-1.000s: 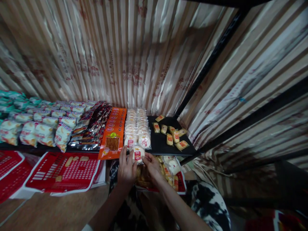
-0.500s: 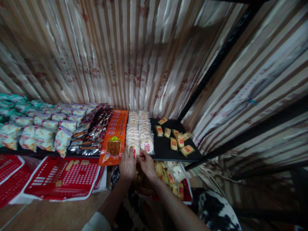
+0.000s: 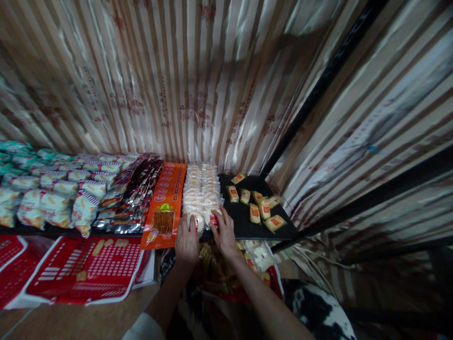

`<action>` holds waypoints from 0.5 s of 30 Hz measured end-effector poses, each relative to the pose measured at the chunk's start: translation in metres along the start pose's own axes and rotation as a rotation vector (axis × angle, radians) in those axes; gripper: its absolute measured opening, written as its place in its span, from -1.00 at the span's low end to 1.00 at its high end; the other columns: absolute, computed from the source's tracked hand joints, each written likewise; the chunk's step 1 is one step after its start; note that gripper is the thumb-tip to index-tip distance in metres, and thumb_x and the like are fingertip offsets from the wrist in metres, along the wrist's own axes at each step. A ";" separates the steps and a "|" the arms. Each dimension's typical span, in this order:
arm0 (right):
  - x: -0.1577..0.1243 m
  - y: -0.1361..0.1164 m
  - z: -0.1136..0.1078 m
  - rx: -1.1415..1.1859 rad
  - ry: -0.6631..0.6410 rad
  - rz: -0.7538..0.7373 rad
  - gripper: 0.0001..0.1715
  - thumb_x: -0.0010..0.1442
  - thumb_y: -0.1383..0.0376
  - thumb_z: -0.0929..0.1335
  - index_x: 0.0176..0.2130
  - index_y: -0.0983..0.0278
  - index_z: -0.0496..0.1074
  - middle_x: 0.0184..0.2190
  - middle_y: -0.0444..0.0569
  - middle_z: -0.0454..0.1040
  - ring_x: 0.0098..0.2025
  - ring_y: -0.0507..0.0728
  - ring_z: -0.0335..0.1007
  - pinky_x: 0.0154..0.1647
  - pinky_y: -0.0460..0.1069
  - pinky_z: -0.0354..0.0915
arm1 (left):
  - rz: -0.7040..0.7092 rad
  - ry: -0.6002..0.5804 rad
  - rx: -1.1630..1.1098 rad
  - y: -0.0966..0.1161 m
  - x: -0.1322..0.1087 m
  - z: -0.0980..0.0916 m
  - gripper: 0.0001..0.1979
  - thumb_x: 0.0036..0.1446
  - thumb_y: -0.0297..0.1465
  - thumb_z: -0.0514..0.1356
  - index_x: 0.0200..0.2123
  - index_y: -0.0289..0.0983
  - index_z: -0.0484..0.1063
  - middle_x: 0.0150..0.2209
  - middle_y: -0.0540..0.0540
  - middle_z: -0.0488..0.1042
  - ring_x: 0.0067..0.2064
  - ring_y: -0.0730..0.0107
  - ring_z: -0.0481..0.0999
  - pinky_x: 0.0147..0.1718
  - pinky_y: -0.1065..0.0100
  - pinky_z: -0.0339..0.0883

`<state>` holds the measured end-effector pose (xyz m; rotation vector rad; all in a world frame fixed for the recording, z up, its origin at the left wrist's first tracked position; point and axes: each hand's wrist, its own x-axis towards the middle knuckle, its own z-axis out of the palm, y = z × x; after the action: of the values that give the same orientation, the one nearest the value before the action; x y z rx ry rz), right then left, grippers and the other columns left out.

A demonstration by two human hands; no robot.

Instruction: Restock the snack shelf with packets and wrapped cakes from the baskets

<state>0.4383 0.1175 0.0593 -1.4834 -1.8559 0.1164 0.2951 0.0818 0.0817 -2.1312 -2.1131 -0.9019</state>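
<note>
Two rows of clear-wrapped round white crackers [image 3: 202,189] stand close together on a black shelf [image 3: 244,230]. My left hand [image 3: 187,242] rests its outstretched fingers on the front cracker packet [image 3: 200,222] of the left row. At the front of the right row, my right hand [image 3: 224,236] has its fingers spread over another packet [image 3: 213,218] with a red label, partly covering it. A large orange snack bag [image 3: 163,203] lies just left of the rows. Right of them, several small yellow-wrapped cakes [image 3: 264,208] lie scattered on the shelf.
Dark shiny packets [image 3: 132,193] and white snack bags [image 3: 56,208] fill the shelf's left. Below are a red basket [image 3: 106,271] and, under my arms, another basket [image 3: 277,278] of wrapped snacks. A black post [image 3: 304,113] and striped curtain [image 3: 198,80] bound the shelf.
My right hand has moved from the left row's front packet to the right row's front packet, its fingers spreading. My left hand stays at the left row. The view has shifted slightly.
</note>
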 end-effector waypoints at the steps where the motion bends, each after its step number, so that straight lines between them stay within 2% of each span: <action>1: -0.001 0.000 0.000 -0.002 -0.003 0.002 -0.58 0.23 0.23 0.22 0.08 0.22 0.28 0.22 0.09 0.11 0.18 0.23 0.05 0.13 0.19 0.16 | -0.004 -0.008 0.009 0.000 0.002 0.000 -0.57 0.11 -0.51 0.04 0.09 -0.38 0.22 0.12 -0.38 0.23 0.13 0.03 0.25 0.05 0.08 0.22; 8: -0.002 -0.003 -0.001 -0.061 -0.034 0.012 -0.60 0.23 0.23 0.22 0.05 0.22 0.32 0.23 0.05 0.09 0.19 0.24 0.03 0.15 0.17 0.13 | -0.005 -0.032 0.063 -0.001 0.008 0.003 -0.55 0.09 -0.50 0.09 0.09 -0.40 0.21 0.12 -0.36 0.22 0.12 0.04 0.25 0.08 0.13 0.18; 15: -0.004 -0.002 0.000 -0.053 -0.025 -0.008 -0.59 0.24 0.24 0.20 0.06 0.25 0.31 0.25 0.07 0.06 0.22 0.26 -0.04 0.16 0.20 0.09 | 0.004 0.068 -0.020 -0.007 0.002 0.015 -0.53 0.12 -0.48 0.06 0.12 -0.38 0.19 0.18 -0.37 0.12 0.21 -0.02 0.13 0.10 0.08 0.18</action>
<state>0.4372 0.1130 0.0586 -1.5161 -1.8984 0.0831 0.2944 0.0901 0.0677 -2.0810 -2.0761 -0.9844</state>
